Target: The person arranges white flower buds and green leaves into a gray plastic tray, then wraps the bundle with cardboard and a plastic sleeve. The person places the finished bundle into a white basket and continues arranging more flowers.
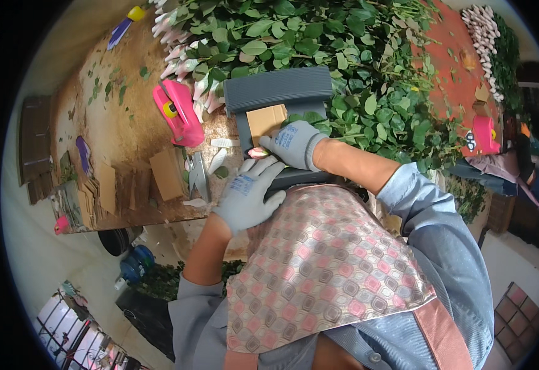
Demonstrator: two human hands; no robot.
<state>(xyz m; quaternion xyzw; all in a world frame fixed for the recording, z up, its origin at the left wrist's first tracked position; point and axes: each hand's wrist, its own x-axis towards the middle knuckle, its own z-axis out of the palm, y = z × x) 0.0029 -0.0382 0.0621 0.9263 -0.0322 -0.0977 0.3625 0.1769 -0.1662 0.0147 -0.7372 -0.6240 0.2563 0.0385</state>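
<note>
A dark grey ribbed stand [278,88] is in front of me, with a piece of tan cardboard [264,121] lying in it. At the cardboard's lower edge is a pink rose bud [257,152]. My right hand [293,145], in a grey glove, is closed over the rose just behind the bud; its stem is hidden, and leaves show beyond the hand. My left hand [246,195], also gloved, lies with fingers stretched and thumb apart, its fingertips beside the bud. Left of it are a metal stapler-like tool [199,176] and a pink tape dispenser [180,114].
Leafy rose stems [355,74] are heaped behind the stand, with wrapped white-pink heads [172,43] at their left. Cardboard pieces [124,188] stand along the near left edge of the wooden table [87,74]. Another person [516,166] is at the far right, near a second pink dispenser [482,135].
</note>
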